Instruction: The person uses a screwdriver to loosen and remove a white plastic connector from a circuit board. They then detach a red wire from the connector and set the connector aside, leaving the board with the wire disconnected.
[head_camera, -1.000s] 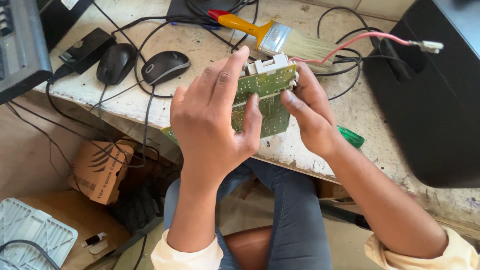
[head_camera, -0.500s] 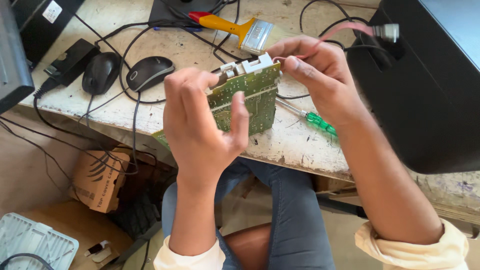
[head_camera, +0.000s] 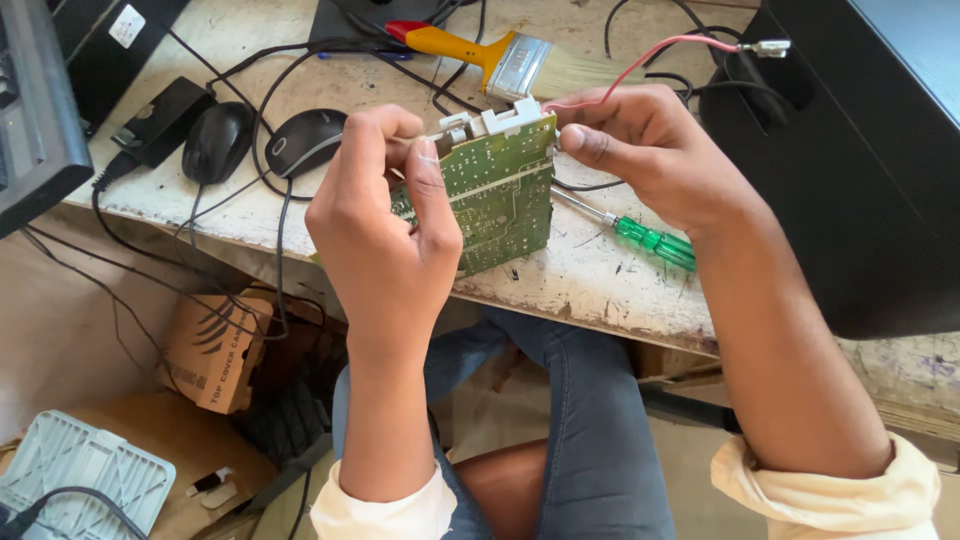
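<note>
Hands hold a green circuit board (head_camera: 500, 195) over the table edge (head_camera: 600, 300): left hand (head_camera: 385, 230) grips its left side, right hand (head_camera: 650, 150) pinches its top corner. Beyond them lies a yellow-handled brush (head_camera: 480, 55); two black mice (head_camera: 260, 140) sit left of the left hand, and a green screwdriver (head_camera: 650, 240) rests under the right wrist.

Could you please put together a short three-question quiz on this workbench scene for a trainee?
1. True or false: both hands grip the green circuit board.
2. Which tool lies on the table just below the right hand? A) hammer B) screwdriver with a green handle C) pliers
3. Fill in: the paintbrush has a ____ handle.

Key
1. True: the left hand holds the board's left side and the right hand pinches its top right corner.
2. B, the screwdriver.
3. Yellow, with a red end.
</note>
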